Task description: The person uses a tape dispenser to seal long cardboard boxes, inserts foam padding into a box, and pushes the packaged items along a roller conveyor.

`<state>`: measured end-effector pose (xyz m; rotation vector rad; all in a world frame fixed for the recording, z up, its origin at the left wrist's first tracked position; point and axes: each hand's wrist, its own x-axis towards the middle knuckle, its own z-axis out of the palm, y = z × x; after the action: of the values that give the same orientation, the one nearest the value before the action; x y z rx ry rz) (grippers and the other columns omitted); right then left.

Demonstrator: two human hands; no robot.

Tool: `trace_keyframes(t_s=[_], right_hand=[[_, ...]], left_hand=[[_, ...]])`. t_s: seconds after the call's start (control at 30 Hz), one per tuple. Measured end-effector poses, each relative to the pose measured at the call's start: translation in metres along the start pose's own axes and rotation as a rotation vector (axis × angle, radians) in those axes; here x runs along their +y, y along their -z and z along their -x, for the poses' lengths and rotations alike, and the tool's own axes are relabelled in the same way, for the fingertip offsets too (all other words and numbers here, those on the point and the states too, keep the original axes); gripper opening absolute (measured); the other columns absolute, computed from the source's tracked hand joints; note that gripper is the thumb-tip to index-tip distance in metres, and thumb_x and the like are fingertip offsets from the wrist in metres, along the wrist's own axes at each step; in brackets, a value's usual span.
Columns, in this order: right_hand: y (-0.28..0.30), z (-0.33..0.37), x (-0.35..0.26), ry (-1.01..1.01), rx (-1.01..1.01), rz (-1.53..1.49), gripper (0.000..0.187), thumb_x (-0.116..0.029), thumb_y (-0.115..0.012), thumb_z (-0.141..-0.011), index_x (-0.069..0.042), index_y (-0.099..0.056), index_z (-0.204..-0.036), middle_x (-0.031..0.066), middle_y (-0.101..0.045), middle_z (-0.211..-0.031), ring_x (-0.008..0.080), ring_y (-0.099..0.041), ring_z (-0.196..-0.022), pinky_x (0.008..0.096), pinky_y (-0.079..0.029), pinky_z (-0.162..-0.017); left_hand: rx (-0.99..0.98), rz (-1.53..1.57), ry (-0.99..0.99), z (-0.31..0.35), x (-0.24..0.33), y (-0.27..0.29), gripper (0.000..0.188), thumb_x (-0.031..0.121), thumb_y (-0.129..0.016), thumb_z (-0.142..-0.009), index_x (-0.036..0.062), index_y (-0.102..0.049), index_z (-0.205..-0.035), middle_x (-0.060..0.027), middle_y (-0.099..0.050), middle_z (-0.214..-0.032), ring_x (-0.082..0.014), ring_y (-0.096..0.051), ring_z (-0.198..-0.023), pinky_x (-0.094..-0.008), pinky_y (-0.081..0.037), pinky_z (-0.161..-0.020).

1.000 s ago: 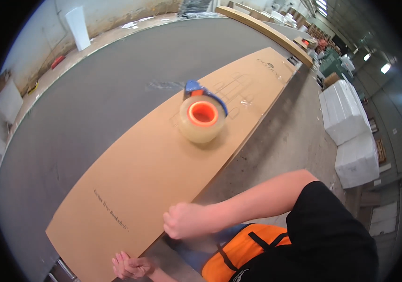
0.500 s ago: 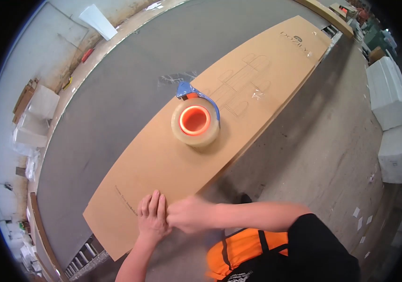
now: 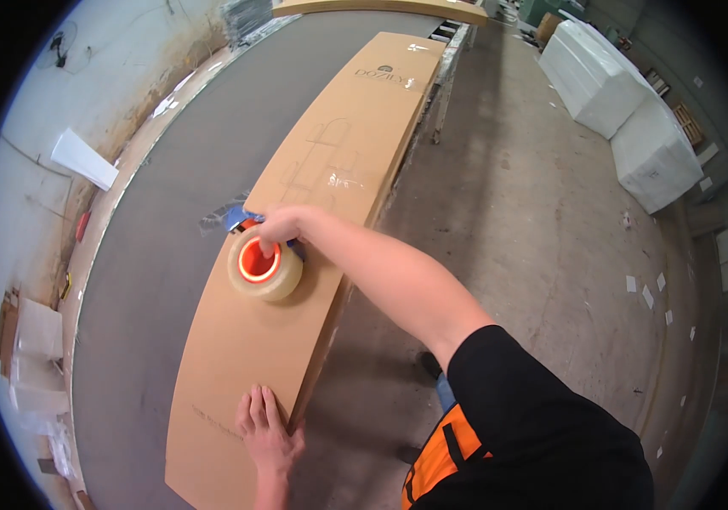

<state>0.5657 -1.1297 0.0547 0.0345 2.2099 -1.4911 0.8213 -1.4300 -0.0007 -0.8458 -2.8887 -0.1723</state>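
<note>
Tape roll under right hand

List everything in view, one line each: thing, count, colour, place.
Cardboard box: one, brown, long and flat on the table.
Tape dispenser: one, clear roll, orange core, blue frame, on the box.
Table: one, grey, under the box.
Wrapped bundles: two, white, on the floor at right.
Loose sheet: one, white, by the left wall.
Right hand: on the tape dispenser.
Left hand: flat on the box's near end.
</note>
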Motion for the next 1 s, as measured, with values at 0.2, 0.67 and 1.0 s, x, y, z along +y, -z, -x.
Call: trace_keyframes(t_s=[0.2, 0.67, 1.0], right_hand=[[-0.029, 0.105, 0.04, 0.007, 0.375, -0.682, 0.036, -0.003, -0.067, -0.076, -0.003, -0.064, -0.112, 0.0125, -0.068, -0.103, 0.0226, -0.069, -0.092, 0.0399, -0.056, -0.081], [-0.149, 0.118, -0.05, 0.191, 0.196, -0.087, 0.057, -0.02, -0.066, -0.069, -0.009, -0.065, -0.125, 0.0187, -0.068, -0.094, 0.026, -0.065, -0.099, 0.0324, -0.05, -0.086], [-0.054, 0.112, 0.116, 0.546, 1.249, -0.405, 0.078, -0.037, -0.052, -0.098, 0.01, -0.019, -0.151, 0.0204, -0.04, -0.148, 0.0282, -0.039, -0.137, 0.0388, -0.026, -0.116]], left_hand=[[0.102, 0.149, -0.082, 0.0, -0.015, 0.005, 0.074, 0.018, -0.076, -0.071, 0.0041, -0.051, -0.138, -0.0108, -0.05, -0.143, -0.0403, -0.043, -0.128, -0.0459, -0.038, -0.11], [0.126, 0.164, -0.122, 0.021, -0.026, -0.002, 0.075, 0.013, -0.078, -0.065, -0.0032, -0.053, -0.134, -0.0171, -0.053, -0.138, -0.0362, -0.044, -0.13, -0.0475, -0.034, -0.114], [0.131, 0.08, -0.084, 0.03, -0.027, 0.005, 0.069, 0.014, -0.078, -0.065, -0.0016, -0.058, -0.129, -0.0178, -0.055, -0.135, -0.0464, -0.043, -0.129, -0.0536, -0.039, -0.108]])
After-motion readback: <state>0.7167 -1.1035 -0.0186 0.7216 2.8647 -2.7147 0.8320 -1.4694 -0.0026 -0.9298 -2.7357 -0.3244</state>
